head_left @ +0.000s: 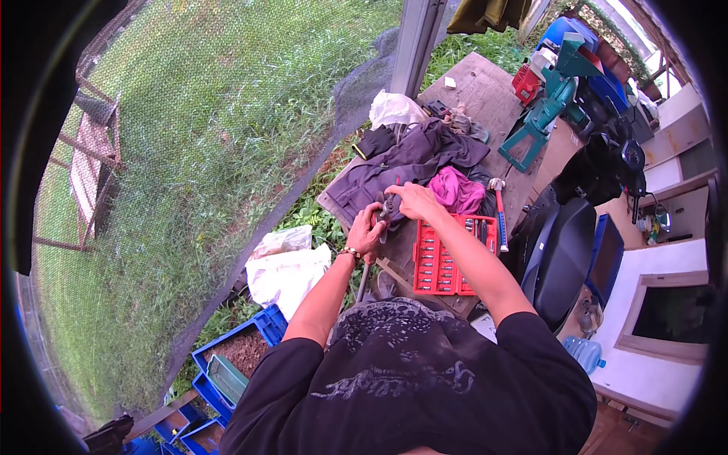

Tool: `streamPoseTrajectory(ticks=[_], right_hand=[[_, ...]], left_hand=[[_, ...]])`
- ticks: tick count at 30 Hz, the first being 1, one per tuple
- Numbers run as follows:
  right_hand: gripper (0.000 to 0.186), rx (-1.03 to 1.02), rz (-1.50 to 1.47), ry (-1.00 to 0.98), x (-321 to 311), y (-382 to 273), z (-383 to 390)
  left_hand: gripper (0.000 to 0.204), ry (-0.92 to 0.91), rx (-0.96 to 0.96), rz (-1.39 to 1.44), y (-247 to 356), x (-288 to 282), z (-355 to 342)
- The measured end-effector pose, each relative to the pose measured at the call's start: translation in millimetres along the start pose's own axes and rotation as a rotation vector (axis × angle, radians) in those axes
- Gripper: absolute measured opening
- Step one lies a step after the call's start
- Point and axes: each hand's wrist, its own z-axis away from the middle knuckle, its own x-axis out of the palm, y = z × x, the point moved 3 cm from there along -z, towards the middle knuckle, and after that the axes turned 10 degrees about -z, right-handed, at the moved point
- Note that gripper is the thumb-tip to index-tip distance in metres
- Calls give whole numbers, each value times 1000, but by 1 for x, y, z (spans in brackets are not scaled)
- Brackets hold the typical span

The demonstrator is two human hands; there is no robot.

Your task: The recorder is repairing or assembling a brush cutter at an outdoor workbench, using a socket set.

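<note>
I have the left hand (365, 232) curled round a metal part (388, 206), the right hand (417, 202) half-closed, hold unclear, likely adjusting; steadiness next.

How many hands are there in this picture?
2. The left hand, wearing a beaded bracelet, is at a metal part; the right hand is just beyond, to its right, its forearm passing over the open red tool case. I see no others.

My left grip (365, 234) and right grip (418, 202) partly hide a dark metal piece (387, 207), too small to identify; my right forearm (479, 258) covers part of the red case (434, 267).
</note>
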Motion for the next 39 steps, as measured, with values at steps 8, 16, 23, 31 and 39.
streamPoseTrajectory(ticks=[8,16,23,31,39], right_hand=[[38,-225,90,370,24,20,37],[49,104,-420,100,23,-39,113],[45,-290,-617,5,20,-92,53],[38,-183,16,12,-5,-88,-31],[31,42,-27,294,1,16,-24]], left_hand=[[44,42,31,-11,6,1,-1],[43,54,2,-20,8,-4,3],[42,48,117,286,-24,18,4],[42,-57,-47,10,-10,10,2],[44,50,9,1,9,3,0]])
